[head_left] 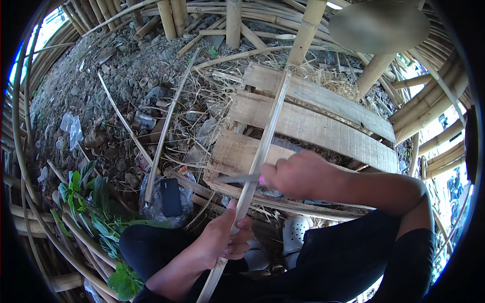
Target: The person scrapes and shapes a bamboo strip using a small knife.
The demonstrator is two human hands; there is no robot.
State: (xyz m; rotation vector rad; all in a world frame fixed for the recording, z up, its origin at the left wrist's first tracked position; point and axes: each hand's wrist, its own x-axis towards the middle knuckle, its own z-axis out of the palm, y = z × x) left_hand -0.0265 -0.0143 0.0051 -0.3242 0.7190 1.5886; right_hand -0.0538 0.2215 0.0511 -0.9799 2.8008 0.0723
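Note:
A long pale bamboo strip (267, 132) runs diagonally from my lap up across a wooden pallet (313, 113). My left hand (228, 237) is wrapped round the strip's lower part, thumb along its upper side. Just above it, my right hand (303, 175) is closed round a knife, whose handle is mostly hidden in my fist. The knife blade (237, 179) points left and lies across the strip, appearing to touch it. Two thinner strips lie on the ground to the left, one of them a straight strip (172, 113).
A dark phone (171, 197) rests on clear plastic at the left. Beside it grow green leaves (96, 202). Bamboo posts (233, 22) and rails ring the littered soil. Light perforated clogs (295, 235) show below my hands. A blurred oval (379, 26) covers something at upper right.

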